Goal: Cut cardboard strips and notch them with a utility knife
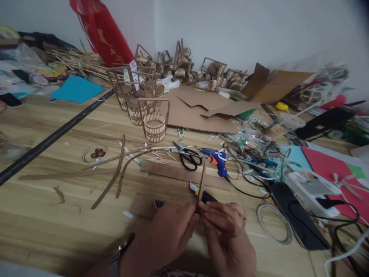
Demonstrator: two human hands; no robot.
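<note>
My left hand [170, 231] and my right hand [227, 234] meet at the front of the table, their fingers closed on a narrow brown cardboard strip [203, 177]. The strip stands up edge-on between them, and its lower end is hidden by my fingers. Just beyond them lies a utility knife [208, 197] with a black and yellow handle, partly covered by my right hand. A flat cardboard piece [141, 204] shows beside my left hand. Farther off are black scissors [190, 157] and a blue glue gun [220, 161].
Small slatted baskets [155, 127] with tall handles stand behind. Loose brown strips [115, 181] and a ring of tape [95, 154] holding brown balls lie left. At right are a phone [300, 215], a white power strip [311, 188], a tape roll [274, 224] and cables.
</note>
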